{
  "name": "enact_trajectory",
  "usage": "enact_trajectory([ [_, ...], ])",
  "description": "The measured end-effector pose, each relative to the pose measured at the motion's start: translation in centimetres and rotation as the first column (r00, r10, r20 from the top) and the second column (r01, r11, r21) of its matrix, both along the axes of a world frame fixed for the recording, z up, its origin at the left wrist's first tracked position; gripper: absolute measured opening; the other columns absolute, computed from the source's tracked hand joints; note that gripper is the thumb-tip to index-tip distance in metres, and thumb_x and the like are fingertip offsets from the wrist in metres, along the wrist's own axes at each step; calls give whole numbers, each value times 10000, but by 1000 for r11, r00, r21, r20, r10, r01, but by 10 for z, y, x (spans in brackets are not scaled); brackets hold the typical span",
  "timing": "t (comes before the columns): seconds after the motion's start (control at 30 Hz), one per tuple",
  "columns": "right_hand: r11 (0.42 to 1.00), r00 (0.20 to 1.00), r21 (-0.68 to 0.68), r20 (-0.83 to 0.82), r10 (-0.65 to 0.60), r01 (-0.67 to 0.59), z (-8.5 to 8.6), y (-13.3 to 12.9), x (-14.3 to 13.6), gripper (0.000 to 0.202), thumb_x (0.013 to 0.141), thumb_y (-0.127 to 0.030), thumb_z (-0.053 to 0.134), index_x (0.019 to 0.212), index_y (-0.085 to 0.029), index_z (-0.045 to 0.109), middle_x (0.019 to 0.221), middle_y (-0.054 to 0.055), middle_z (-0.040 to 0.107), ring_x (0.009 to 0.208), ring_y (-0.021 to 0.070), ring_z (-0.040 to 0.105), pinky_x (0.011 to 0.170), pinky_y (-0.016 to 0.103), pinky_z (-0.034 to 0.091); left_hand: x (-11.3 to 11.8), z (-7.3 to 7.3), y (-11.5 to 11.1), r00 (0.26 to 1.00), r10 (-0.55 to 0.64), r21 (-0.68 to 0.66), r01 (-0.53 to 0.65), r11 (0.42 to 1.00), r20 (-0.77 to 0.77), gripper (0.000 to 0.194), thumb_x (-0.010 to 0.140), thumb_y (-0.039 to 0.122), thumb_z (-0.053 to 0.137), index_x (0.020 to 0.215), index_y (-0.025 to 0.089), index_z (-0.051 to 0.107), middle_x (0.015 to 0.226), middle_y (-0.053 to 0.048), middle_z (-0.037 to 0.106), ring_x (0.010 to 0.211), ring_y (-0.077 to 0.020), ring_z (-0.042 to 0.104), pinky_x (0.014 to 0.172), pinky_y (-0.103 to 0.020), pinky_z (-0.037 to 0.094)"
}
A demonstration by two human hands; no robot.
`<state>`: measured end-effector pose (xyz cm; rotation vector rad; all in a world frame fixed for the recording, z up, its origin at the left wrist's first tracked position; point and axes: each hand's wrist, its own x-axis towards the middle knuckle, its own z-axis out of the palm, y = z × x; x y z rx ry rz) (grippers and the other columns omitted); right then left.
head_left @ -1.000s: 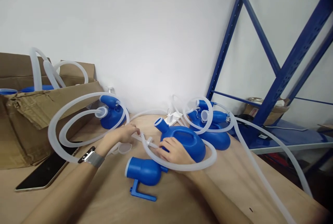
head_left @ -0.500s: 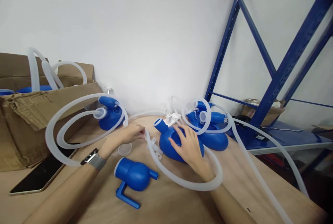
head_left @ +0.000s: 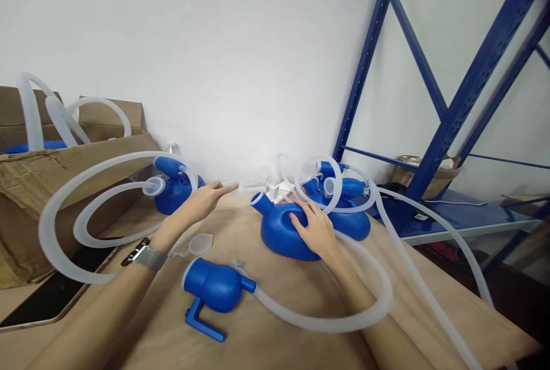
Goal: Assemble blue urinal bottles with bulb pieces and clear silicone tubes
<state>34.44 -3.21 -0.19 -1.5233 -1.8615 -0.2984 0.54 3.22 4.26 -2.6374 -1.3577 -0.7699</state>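
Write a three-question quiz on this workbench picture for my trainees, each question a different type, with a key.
1. Multiple choice: where is the watch worn?
A) Right wrist
B) Left wrist
C) On neither wrist
2. True or false: the right hand rests on a blue jug.
3. Fill in the blank: the phone lies flat near the open cardboard ____.

Key: 1. B; 2. True; 3. box
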Motion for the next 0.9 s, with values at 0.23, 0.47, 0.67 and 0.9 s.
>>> enact_trajectory([
  [0.23, 1000, 1000, 5, 0, 4, -4, 3, -2, 0, 410, 979, -407, 499, 1346, -273, 622, 1206, 88, 688, 1102, 306, 657, 938, 453, 528, -11, 3, 5, 999, -16, -26, 15, 1000, -42, 631, 925, 88, 299, 1477, 275, 541, 962, -71, 550, 814, -213, 566, 809, -332, 462],
  [0.47, 1000, 1000, -13, -17, -1, 1, 3, -3, 0, 426, 981, -416, 497, 1359, -261, 617, 1209, 96, 680, 1100, 302, 650, 953, 460, 521, -19, 4, 6, 999, -53, -85, 52, 995, -11, 549, 941, 158, 350, 1424, 250, 594, 953, -62, 562, 819, -202, 573, 823, -319, 474],
  [0.67, 1000, 1000, 26, -1, 7, -7, 1, -3, -4, 426, 982, -493, 507, 1322, -270, 634, 1185, 98, 684, 1099, 307, 648, 948, 458, 520, 33, 1, -9, 987, -60, 75, 71, 995, -147, 508, 1056, 432, 308, 1495, 277, 512, 1064, -99, 600, 978, -269, 584, 918, -405, 439],
  [0.9, 999, 1000, -29, -14, -24, 24, 7, -1, -8, 423, 949, -529, 572, 1257, -249, 650, 1162, 97, 705, 1104, 313, 655, 976, 476, 499, 67, -16, -7, 965, 10, 237, 54, 970, -263, 741, 1039, 601, 258, 1561, 84, 360, 1267, -234, 607, 1140, -373, 558, 993, -485, 389],
])
